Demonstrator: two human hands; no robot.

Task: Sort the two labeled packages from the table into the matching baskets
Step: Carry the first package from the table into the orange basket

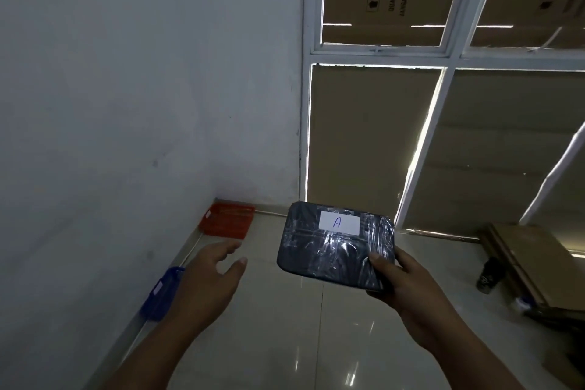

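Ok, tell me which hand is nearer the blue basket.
Left. The left hand hangs open just right of the blue basket; the right hand is farther right, holding the package.

A glossy pale tiled floor (316, 326) is stretching out beneath both hands, catching window glare in bright streaks. A red slotted plastic basket (228, 220) is sitting on it against the wall, in the corner just beyond the left hand (209, 275). A blue plastic basket (161, 293) is resting along the same wall, just left of that hand's wrist — each basket is carrying a small white tag. Well to the right of the right hand (408, 288), flattened brown cardboard sheets (531, 263) are lying on the tiles, and a dark patterned cup (489, 275) is standing beside them.
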